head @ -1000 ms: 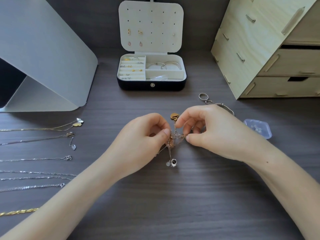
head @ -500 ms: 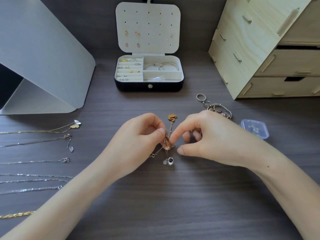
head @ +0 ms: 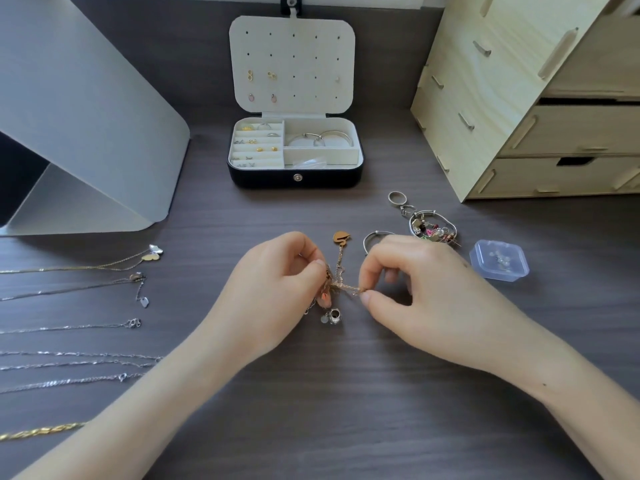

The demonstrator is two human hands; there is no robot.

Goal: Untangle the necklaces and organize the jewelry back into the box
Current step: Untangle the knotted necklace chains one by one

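A knot of tangled necklaces (head: 341, 284), gold and silver chains, hangs between my hands at the middle of the dark desk. My left hand (head: 273, 289) pinches the knot's left side. My right hand (head: 422, 292) pinches a gold strand pulled out to the right. A gold heart pendant (head: 341, 237) lies just behind the knot and a small silver charm (head: 333, 316) dangles below it. The open jewelry box (head: 298, 174) stands at the back with rings, earrings and bangles inside. Several untangled chains (head: 79, 356) lie in rows on the left.
A heap of rings, bangles and charms (head: 431, 230) lies right of my hands, with a small clear plastic case (head: 498, 259) beyond it. A wooden drawer unit (head: 533, 109) fills the back right. A grey folded stand (head: 83, 116) occupies the back left.
My right hand has shifted right and drawn a gold strand out of the knot. My left hand keeps its pinch on the tangle in the same spot.
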